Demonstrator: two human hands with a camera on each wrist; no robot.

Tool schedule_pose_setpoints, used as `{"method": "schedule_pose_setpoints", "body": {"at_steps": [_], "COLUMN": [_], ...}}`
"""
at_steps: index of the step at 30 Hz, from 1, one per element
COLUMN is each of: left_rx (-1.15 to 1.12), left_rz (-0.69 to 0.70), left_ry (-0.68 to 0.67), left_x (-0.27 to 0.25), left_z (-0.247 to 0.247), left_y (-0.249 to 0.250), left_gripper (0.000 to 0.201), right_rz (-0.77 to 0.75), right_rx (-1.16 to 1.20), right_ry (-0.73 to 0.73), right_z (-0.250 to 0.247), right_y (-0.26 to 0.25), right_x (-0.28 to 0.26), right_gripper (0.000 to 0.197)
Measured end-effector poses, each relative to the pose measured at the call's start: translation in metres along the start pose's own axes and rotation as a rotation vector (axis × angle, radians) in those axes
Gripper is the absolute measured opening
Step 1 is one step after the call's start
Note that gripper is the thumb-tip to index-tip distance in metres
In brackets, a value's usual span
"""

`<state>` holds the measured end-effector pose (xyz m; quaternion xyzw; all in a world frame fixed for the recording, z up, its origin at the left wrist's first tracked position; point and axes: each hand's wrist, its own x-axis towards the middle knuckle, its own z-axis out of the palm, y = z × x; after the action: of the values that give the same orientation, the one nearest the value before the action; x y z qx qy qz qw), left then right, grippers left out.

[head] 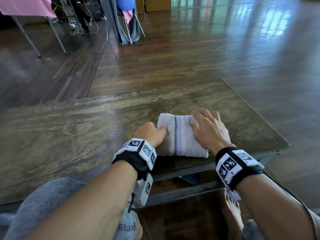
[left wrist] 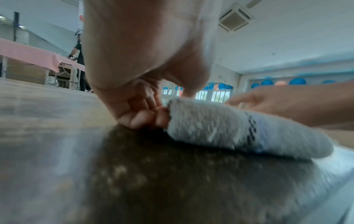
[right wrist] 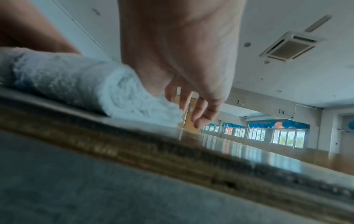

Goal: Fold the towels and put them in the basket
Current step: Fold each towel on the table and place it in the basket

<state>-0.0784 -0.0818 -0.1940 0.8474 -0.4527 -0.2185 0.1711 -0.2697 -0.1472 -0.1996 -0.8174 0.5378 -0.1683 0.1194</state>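
A folded white towel (head: pixel 180 135) with a dark checked stripe lies on the wooden table (head: pixel 69 132), near its front right corner. My left hand (head: pixel 152 134) is at the towel's left edge, thumb on top and fingers curled against the side, pinching it. The left wrist view shows those curled fingers (left wrist: pixel 145 116) pressed against the towel (left wrist: pixel 210 125). My right hand (head: pixel 207 127) lies flat on the right part of the towel with fingers spread. In the right wrist view the fingers (right wrist: pixel 199 115) reach past the towel (right wrist: pixel 76 84). No basket is in view.
The table's right edge (head: pixel 270 129) and front edge run close to the towel. My knee in jeans (head: pixel 52 196) and a bare foot (head: pixel 232 210) are below the front edge. Tables with pink cloths (head: pixel 26 6) and chair legs stand far back left on the wooden floor.
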Motion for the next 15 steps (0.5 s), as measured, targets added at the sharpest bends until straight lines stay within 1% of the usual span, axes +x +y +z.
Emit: {"method": "schedule_pose_setpoints", "body": {"at_steps": [2, 3, 4, 5, 7, 8, 9, 10, 12, 13, 14, 15], "left_rx": [-0.099, -0.134, -0.145, -0.117, -0.032, -0.022, -0.022, -0.011, 0.074, 0.117, 0.13, 0.113], "left_rz": [-0.049, -0.04, -0.006, 0.046, 0.186, 0.265, 0.324, 0.358, 0.355, 0.356, 0.369, 0.39], "left_ry": [-0.083, -0.083, -0.03, 0.086, 0.394, 0.478, 0.468, 0.404, 0.278, 0.262, 0.267, 0.275], "left_x": [-0.001, -0.003, -0.007, -0.012, -0.024, -0.03, -0.036, -0.042, -0.051, -0.054, -0.055, -0.055], "left_z": [-0.009, -0.013, -0.016, -0.018, -0.019, -0.018, -0.015, -0.011, 0.004, 0.011, 0.016, 0.019], "left_y": [0.004, 0.006, 0.008, 0.008, 0.007, 0.007, 0.007, 0.007, 0.007, 0.006, 0.005, 0.005], "left_gripper": [0.044, 0.036, 0.027, 0.021, 0.017, 0.017, 0.016, 0.016, 0.02, 0.021, 0.02, 0.018], "right_rz": [0.033, 0.051, 0.067, 0.082, 0.115, 0.12, 0.114, 0.104, 0.085, 0.063, 0.019, -0.056], "right_rx": [-0.038, -0.059, -0.084, -0.101, -0.105, -0.096, -0.082, -0.072, -0.066, -0.065, -0.06, -0.043], "right_ry": [-0.018, 0.001, 0.02, 0.024, -0.004, -0.015, -0.018, -0.008, 0.048, 0.09, 0.126, 0.154], "right_z": [-0.003, -0.004, -0.006, -0.007, -0.01, -0.011, -0.013, -0.015, -0.02, -0.022, -0.023, -0.024], "right_y": [0.0, 0.0, 0.0, 0.0, 0.001, 0.002, 0.002, 0.002, 0.0, -0.001, -0.002, -0.004], "right_x": [-0.004, -0.007, -0.011, -0.014, -0.021, -0.025, -0.028, -0.03, -0.035, -0.037, -0.038, -0.04], "right_gripper": [0.033, 0.03, 0.026, 0.024, 0.027, 0.03, 0.034, 0.043, 0.057, 0.055, 0.047, 0.034]}}
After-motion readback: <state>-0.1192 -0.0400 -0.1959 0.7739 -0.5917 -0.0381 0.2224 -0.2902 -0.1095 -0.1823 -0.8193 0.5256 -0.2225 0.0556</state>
